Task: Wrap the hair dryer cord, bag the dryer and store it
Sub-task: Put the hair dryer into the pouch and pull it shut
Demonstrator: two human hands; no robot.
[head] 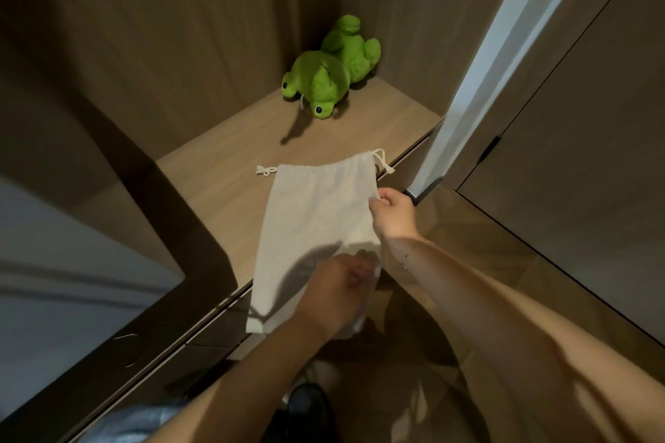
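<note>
Hands (390, 214) (333, 293): two, gripping one bag (316, 212).

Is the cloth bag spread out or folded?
Spread out: the bag lies flat on the shelf, its near end overhanging.

A wooden shelf (223, 169) carries two things — a green plush frog (325, 72) far back, a cloth drawstring bag (313, 212) overhanging its front edge.

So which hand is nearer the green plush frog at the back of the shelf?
Right. The right hand pinches the white drawstring bag's side edge, closer to the frog; the left hand grips its near end.
</note>
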